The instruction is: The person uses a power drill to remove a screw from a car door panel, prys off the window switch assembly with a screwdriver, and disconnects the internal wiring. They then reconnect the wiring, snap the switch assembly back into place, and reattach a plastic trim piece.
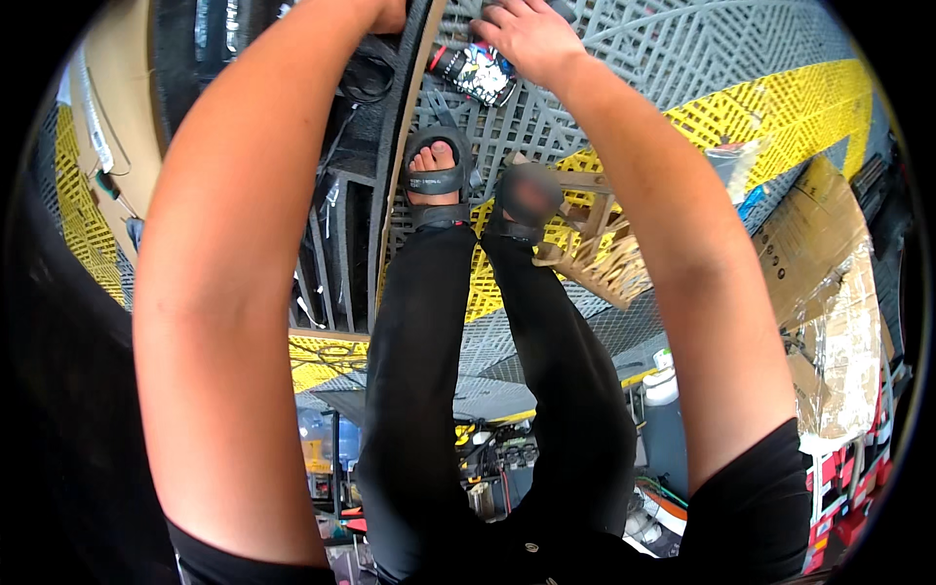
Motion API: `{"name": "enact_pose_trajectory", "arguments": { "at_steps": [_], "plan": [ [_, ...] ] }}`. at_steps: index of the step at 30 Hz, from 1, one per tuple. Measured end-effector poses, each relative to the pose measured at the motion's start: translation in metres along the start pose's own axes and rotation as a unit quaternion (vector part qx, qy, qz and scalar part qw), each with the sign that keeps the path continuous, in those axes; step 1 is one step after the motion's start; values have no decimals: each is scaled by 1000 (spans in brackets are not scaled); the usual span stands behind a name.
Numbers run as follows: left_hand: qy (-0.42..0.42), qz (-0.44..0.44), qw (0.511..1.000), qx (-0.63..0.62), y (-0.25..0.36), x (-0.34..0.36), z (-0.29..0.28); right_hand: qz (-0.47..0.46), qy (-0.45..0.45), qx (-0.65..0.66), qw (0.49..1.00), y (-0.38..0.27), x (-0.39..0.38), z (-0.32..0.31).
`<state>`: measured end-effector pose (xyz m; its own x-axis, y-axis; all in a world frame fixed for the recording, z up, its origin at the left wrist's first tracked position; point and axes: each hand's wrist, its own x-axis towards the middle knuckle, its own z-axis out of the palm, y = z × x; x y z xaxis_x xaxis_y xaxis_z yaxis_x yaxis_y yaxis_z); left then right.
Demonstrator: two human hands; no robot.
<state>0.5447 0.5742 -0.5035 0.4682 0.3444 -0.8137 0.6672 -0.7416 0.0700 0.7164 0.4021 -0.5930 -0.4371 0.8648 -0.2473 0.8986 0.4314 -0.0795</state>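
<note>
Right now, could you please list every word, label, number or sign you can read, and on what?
None I can read with certainty.
Black sandal strap: pale lettering, too small.
Brown cardboard: small dark symbols, details unclear.
Patterned cylinder: busy print, no clear words.

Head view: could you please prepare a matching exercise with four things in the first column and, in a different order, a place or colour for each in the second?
Column one:
1. Left hand
2. Right hand
3. Cylinder
4. Left sandal

Column two:
A. Multicoloured, with red at one end
B. Dark, worn on a foot
C. Just above and to the right of the cylinder in the picture
D. Partly cut off by the upper edge, by the divided black box

Pairs: 1-D, 2-C, 3-A, 4-B
</note>
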Motion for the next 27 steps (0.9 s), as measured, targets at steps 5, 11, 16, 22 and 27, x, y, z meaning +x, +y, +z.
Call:
{"name": "enact_pose_trajectory", "arguments": {
  "at_steps": [5,11,16,22,27],
  "plan": [
    [17,-32,999,-4,-9,46,50,-22,-57,70,996,-15,-4,19],
    [85,14,995,44,-19,30,47,-17,-185,-15,983,-18,-57,-39],
    [315,-82,863,-387,-29,-60,34,90,-159,88,979,6,-151,-150],
    [319,-189,613,-698,46,-263,154,362,-174,356,844,-72,-277,-306],
    [121,-427,589,-675,185,-528,276,354,-163,443,807,-161,-343,-410]
  ]
}}
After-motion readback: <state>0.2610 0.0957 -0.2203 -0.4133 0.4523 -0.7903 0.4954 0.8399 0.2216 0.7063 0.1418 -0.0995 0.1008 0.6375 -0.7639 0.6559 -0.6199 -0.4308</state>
